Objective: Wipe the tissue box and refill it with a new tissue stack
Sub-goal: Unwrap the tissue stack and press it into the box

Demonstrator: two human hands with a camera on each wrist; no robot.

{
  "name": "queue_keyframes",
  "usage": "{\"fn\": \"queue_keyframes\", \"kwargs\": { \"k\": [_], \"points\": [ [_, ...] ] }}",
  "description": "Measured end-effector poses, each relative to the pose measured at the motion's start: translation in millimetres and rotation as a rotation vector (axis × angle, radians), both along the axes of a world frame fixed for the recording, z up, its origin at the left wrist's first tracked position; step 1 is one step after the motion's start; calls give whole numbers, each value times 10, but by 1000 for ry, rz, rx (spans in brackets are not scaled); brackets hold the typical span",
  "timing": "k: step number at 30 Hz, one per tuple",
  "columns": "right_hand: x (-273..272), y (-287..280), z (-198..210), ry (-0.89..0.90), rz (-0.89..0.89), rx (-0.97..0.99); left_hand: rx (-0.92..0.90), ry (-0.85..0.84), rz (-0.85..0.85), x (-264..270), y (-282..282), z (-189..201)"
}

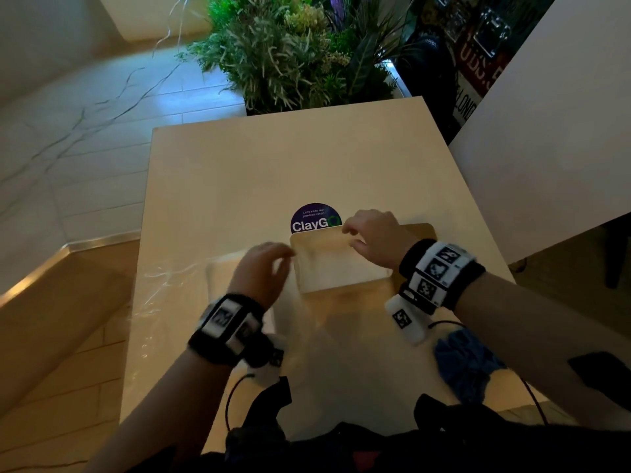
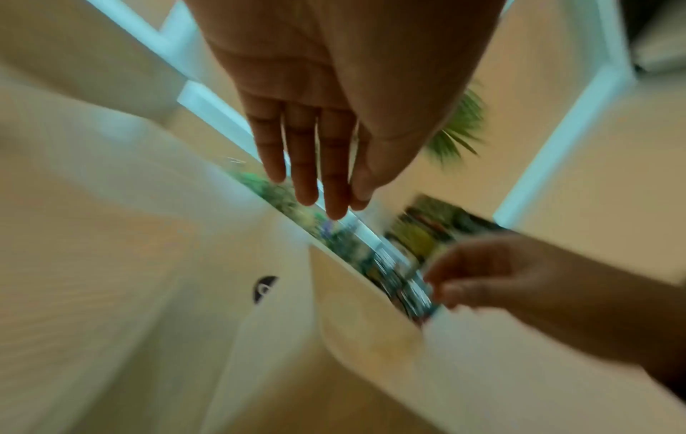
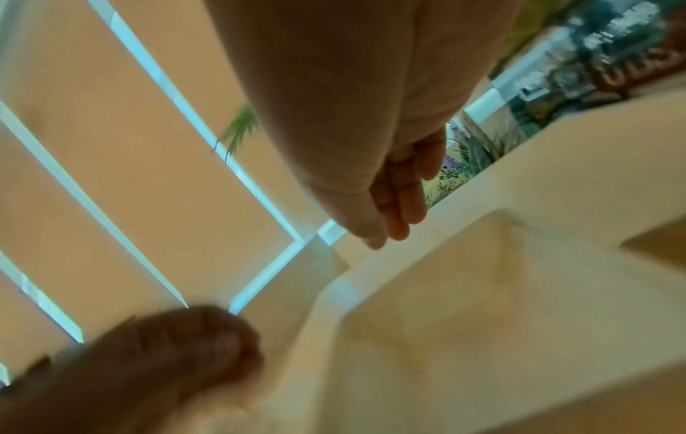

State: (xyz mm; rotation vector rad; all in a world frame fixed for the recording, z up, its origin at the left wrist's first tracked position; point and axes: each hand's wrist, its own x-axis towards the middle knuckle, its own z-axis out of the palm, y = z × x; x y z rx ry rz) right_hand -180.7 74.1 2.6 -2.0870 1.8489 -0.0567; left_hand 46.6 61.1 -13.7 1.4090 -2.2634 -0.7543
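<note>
The tissue box point(image 1: 336, 261) sits mid-desk point(image 1: 239, 172), partly covering a round sticker point(image 1: 312, 218). Right hand point(image 1: 374, 237) rests at its far rim; left hand point(image 1: 263, 268) hovers beside it, fingers relaxed. A blue cloth point(image 1: 466, 367) lies near the right forearm, plants point(image 1: 290, 52) beyond the desk.

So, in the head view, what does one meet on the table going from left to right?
Clear plastic wrap → tissue stack → left hand → tissue box → right hand.

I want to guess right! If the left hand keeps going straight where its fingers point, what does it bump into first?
Probably the tissue box: the left hand points at its near left edge, though blur hides whether they already touch.
</note>
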Motion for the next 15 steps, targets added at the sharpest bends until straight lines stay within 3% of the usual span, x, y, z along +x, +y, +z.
{"fn": "queue_keyframes", "kwargs": {
  "k": [3, 6, 10, 15],
  "points": [
    [323, 178, 178, -505, -101, -58, 268, 81, 369, 565, 193, -89],
    [863, 294, 47, -713, -18, 213, 566, 65, 481, 871, 370, -250],
    [1447, 333, -302, -714, 25, 530, 628, -2, 529, 901, 492, -325],
    [1687, 331, -567, -662, -252, 487, 621, -42, 581, 822, 457, -257]
  ]
}}
